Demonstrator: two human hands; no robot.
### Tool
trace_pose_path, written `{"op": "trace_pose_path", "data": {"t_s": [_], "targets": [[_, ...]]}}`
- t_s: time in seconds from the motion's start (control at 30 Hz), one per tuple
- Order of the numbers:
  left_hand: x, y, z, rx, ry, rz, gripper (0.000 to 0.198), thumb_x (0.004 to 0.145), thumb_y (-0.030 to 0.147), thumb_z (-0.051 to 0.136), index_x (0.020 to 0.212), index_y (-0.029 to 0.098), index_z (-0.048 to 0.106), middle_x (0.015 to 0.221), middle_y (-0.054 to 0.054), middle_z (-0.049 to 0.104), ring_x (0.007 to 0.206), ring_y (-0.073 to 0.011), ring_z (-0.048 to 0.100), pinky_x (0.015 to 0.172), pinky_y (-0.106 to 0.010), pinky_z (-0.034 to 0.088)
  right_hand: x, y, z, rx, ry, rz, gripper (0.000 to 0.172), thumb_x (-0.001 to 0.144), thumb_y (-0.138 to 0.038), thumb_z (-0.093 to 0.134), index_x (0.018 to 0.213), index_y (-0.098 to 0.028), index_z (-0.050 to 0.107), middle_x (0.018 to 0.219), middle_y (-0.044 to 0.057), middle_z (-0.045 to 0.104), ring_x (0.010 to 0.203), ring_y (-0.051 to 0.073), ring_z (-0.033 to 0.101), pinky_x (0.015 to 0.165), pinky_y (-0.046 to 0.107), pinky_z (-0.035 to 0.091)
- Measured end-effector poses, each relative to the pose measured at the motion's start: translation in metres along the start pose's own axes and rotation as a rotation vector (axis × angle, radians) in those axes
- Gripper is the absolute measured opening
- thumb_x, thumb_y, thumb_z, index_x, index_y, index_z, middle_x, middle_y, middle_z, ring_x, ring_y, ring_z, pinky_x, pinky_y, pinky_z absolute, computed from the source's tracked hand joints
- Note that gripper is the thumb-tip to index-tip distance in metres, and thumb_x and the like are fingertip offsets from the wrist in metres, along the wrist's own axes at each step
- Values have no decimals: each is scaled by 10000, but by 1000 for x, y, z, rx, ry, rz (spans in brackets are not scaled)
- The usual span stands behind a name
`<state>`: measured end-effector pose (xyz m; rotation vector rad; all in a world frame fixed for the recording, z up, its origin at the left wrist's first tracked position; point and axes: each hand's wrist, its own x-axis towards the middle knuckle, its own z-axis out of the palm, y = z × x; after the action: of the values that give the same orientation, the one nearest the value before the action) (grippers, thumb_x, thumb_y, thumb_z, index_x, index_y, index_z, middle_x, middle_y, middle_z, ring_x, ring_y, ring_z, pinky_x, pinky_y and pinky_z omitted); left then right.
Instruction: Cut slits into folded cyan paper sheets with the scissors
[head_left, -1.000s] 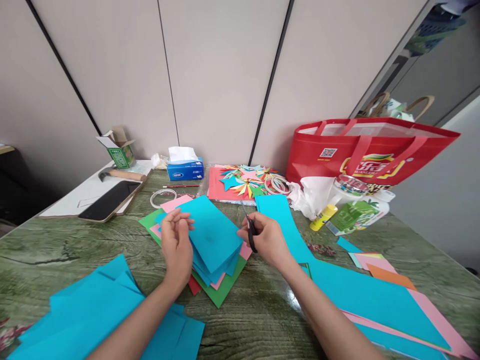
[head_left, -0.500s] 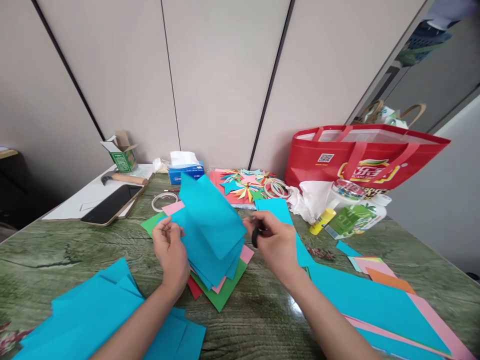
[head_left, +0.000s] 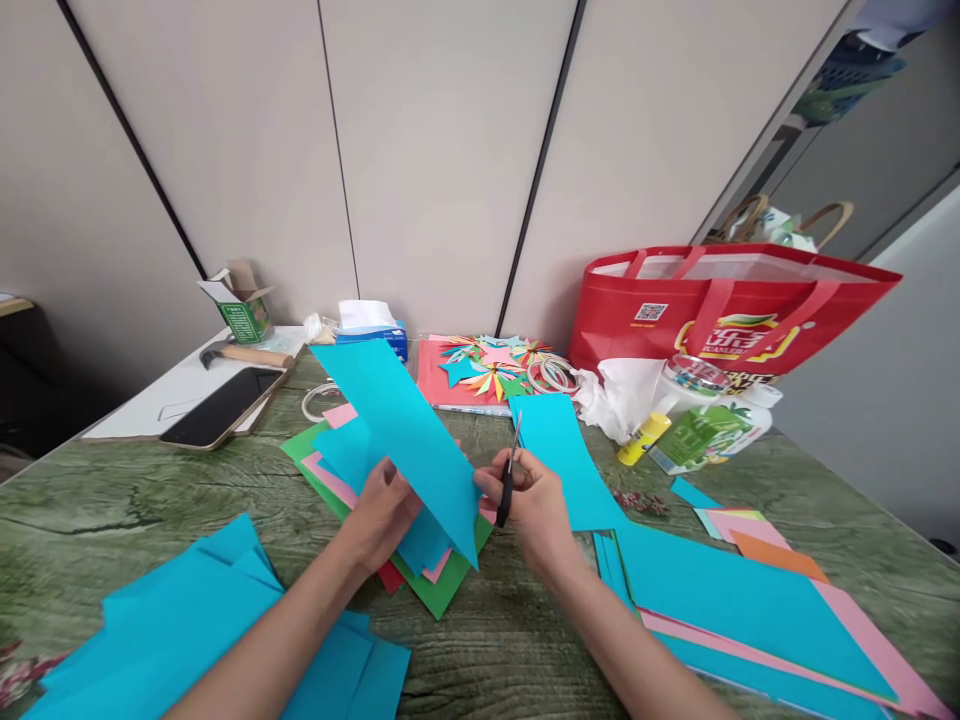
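A long blue sheet of paper (head_left: 401, 425) is raised at a slant over the middle of the table. My left hand (head_left: 382, 515) grips its lower edge, the fingers partly behind it. In my right hand (head_left: 531, 500) is a pair of scissors (head_left: 507, 490) with black handles, blades pointing up and away from the sheet. The right fingertips touch or nearly touch the sheet's right end. Beneath it lies a pile of blue, pink and green paper (head_left: 448, 590), partly covered by the sheet and my left hand.
Blue paper stacks lie at the front left (head_left: 180, 620) and right (head_left: 750, 600). Behind are a phone (head_left: 221, 407), hammer (head_left: 255, 355), tissue box (head_left: 386, 345), paper stars (head_left: 491, 370), glue stick (head_left: 645, 438), crumpled tissue (head_left: 619, 395) and red bag (head_left: 675, 300).
My left hand has moved right and now grips the blue sheet, which has turned and shows its full length. The scissors have swung upright in my right hand, which moved slightly left and down.
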<state>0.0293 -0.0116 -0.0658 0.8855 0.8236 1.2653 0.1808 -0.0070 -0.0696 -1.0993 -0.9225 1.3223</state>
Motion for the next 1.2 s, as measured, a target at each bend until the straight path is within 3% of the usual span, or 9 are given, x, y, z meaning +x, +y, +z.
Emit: {"op": "trace_pose_path", "data": {"t_s": [0.13,0.27,0.4,0.5,0.73,0.87,1.03,1.2], "targets": [[5,-2,-10,-2,76,24,383,603,420,677,907,200,600,975,-90,675,914,-304,608,774,-454,504,2,-5,-2,-24,67,-101,285,563,-291,720,682,-199,478,569,-52,567,457,102,534,451,250,514],[7,9,-12,19,164,43,337,650,374,654,936,211,581,1060,-77,643,931,-298,599,712,-452,537,9,-16,-17,-41,187,-205,274,584,-292,704,696,-197,473,589,-43,577,465,107,545,435,240,505],[6,18,-9,59,225,87,465,611,343,692,1036,232,538,1130,-62,608,967,-298,580,682,-439,552,14,-28,-39,-136,348,-413,251,591,-257,707,712,-186,499,653,-24,589,547,110,566,479,228,525],[7,16,-8,89,258,111,503,587,347,708,1039,223,526,1121,-60,614,967,-303,578,699,-454,547,14,-31,-51,-213,398,-549,230,605,-252,699,713,-179,510,681,-6,605,574,128,581,490,254,541],[5,16,-7,153,294,76,276,560,374,716,772,248,592,953,-20,681,917,-336,593,671,-457,567,18,-21,-61,-93,368,-440,252,586,-245,719,715,-184,511,646,-25,585,579,125,583,486,243,547],[5,18,-8,149,254,37,357,581,401,697,880,233,597,988,-44,672,896,-350,603,621,-483,579,19,-13,-61,-57,344,-379,277,569,-260,729,722,-184,511,651,-26,570,591,127,583,489,250,547],[6,17,-16,155,120,-45,463,616,382,681,1047,269,554,1083,-33,628,957,-353,580,630,-496,586,17,-8,-61,-36,314,-321,265,588,-284,715,713,-191,501,643,-47,527,584,100,561,510,233,537],[7,21,-21,119,84,-63,467,632,338,680,1073,276,538,1131,-20,601,1008,-355,550,665,-504,580,21,-14,-69,-92,269,-271,290,573,-294,728,749,-182,527,623,-29,585,489,90,517,408,191,455]]}}
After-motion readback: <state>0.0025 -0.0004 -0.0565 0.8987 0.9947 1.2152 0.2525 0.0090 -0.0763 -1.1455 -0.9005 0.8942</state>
